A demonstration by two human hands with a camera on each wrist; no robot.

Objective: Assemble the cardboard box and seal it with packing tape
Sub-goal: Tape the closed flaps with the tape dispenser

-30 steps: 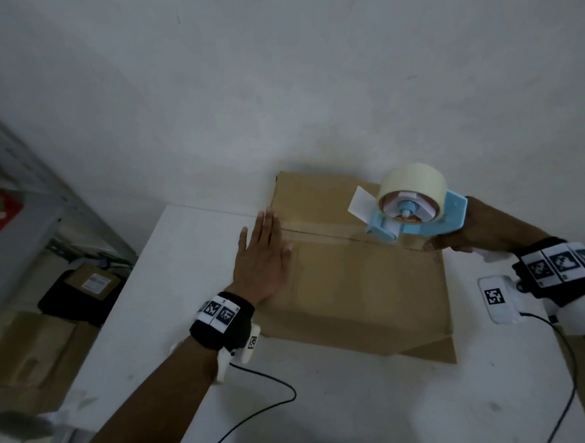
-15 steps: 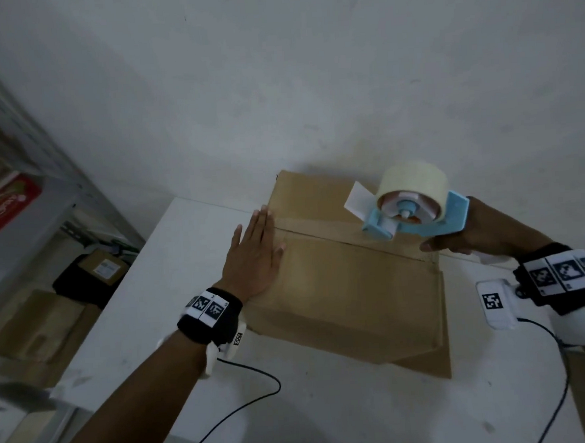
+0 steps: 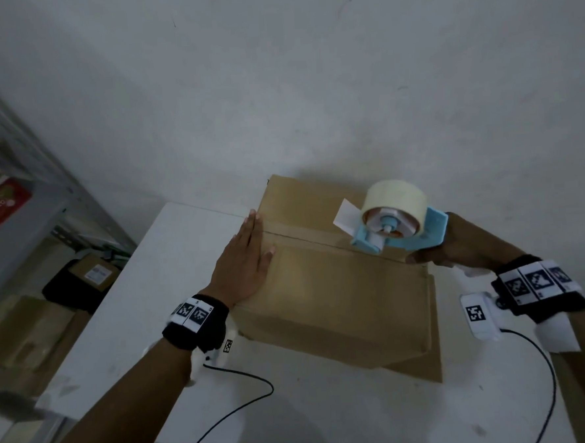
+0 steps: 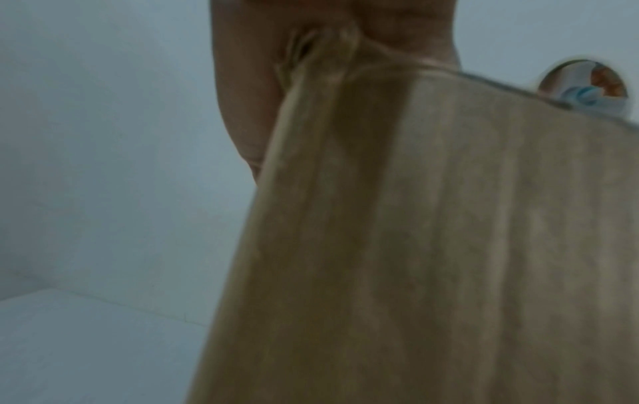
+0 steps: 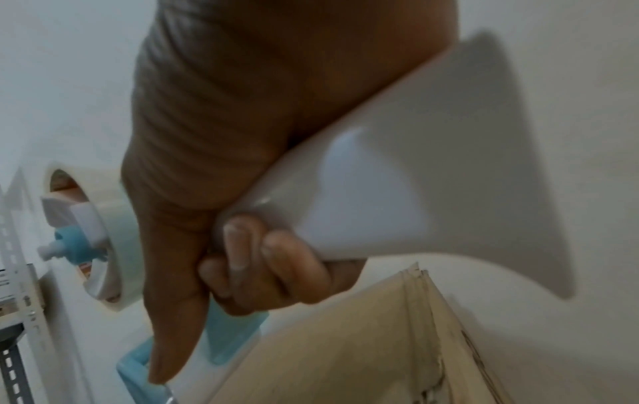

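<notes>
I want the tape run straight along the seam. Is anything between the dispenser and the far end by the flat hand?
Nothing visible lies on the seam between the tape dispenser and the left hand, which presses flat at the cardboard box's left end.

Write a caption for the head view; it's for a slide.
Left hand flat on cardboard box while right hand holds tape dispenser at its seam.

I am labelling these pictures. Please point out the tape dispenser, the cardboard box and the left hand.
tape dispenser (image 3: 433, 228): head view, on its blue frame.
cardboard box (image 3: 340, 297): head view, on the near top flap.
left hand (image 3: 244, 262): head view, on the back of the hand.
</notes>
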